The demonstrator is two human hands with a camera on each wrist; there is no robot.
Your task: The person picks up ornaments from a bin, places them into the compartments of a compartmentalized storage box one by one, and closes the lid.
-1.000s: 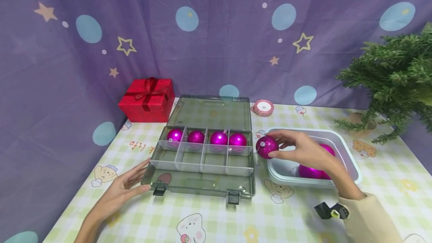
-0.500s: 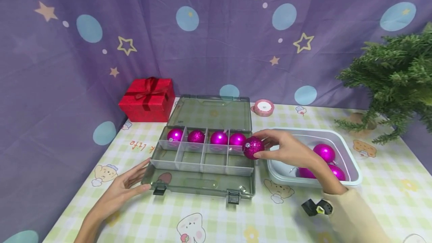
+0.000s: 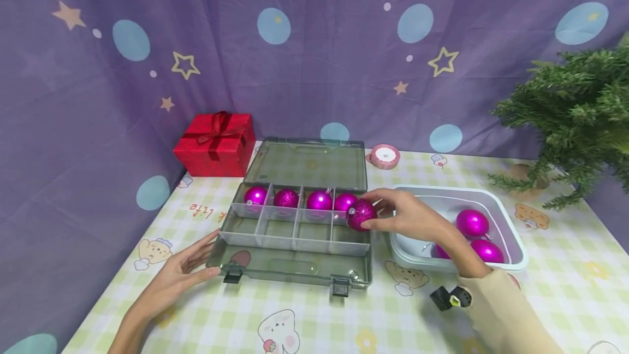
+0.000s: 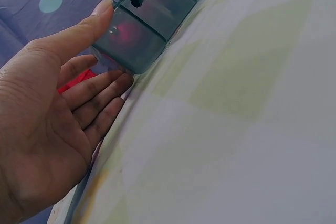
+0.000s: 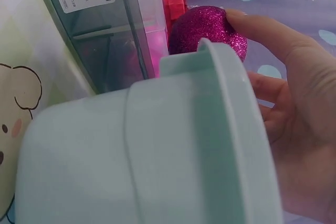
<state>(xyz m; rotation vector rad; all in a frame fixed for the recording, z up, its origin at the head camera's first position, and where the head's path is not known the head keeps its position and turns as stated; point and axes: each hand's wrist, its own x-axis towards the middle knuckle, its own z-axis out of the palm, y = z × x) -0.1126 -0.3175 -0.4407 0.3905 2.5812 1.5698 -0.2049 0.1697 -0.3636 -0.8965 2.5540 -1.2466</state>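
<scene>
My right hand (image 3: 413,216) pinches a glittery magenta Christmas ball (image 3: 361,214) between thumb and fingers, above the right end of a divided plastic case (image 3: 295,245). In the right wrist view the glitter ball (image 5: 207,32) shows past the tub's rim. The case's see-through grey lid (image 3: 307,163) is tipped back. Several magenta balls (image 3: 319,201) sit one to a compartment along its back row. At the front left corner, my left hand (image 3: 179,272) rests its thumb and fingertips against the case; the left wrist view shows those fingers (image 4: 97,103) nearly straight.
A pale blue tub (image 3: 506,223) with several magenta balls stands right of the case. Behind are a red gift box (image 3: 216,149) and a pink ribbon roll (image 3: 384,156). Green artificial branches (image 3: 580,108) overhang the right side. A purple curtain (image 3: 314,70) closes off the back.
My right hand has carried the glitter ball leftward from the tub's edge to over the right end of the case. The balls left in the tub show more. My left hand stays in place.
</scene>
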